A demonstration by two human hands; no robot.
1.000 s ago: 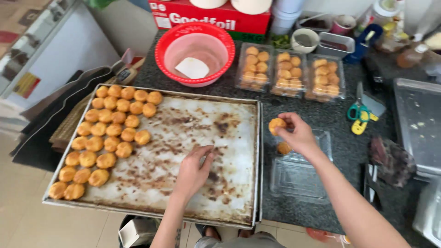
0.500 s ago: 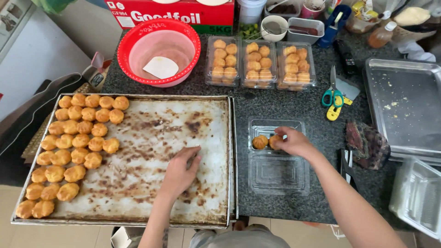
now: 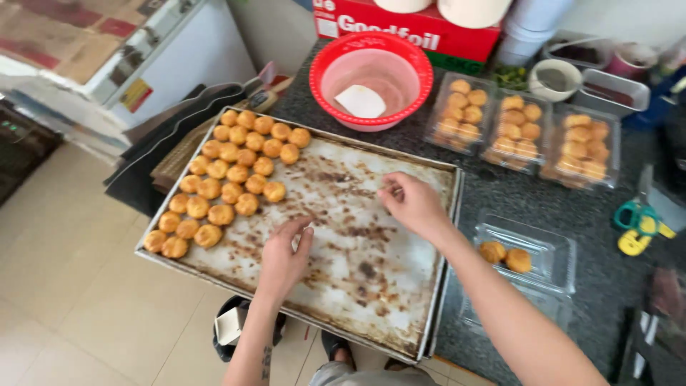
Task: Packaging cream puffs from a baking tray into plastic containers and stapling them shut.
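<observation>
Over on the left, the pastries (image 3: 229, 179) (small golden puffs) sit bunched in rows on the far-left part of the baking tray (image 3: 400, 314), which is stained and bare across the rest of its surface. The left hand (image 3: 283, 256) rests palm down on the tray, just right of the nearest puffs, fingers loose and holding nothing. A bit further right, the right hand (image 3: 413, 204) hovers over the middle of the tray, fingers lightly curled, also empty as far as I can see. Behind the tray there's a red bowl (image 3: 371, 77) with a white bit inside. To the right, an open clear container (image 3: 529, 257) holds two pastries, and three filled clear boxes (image 3: 525, 136) sit farther back on the dark counter (image 3: 593, 314).
</observation>
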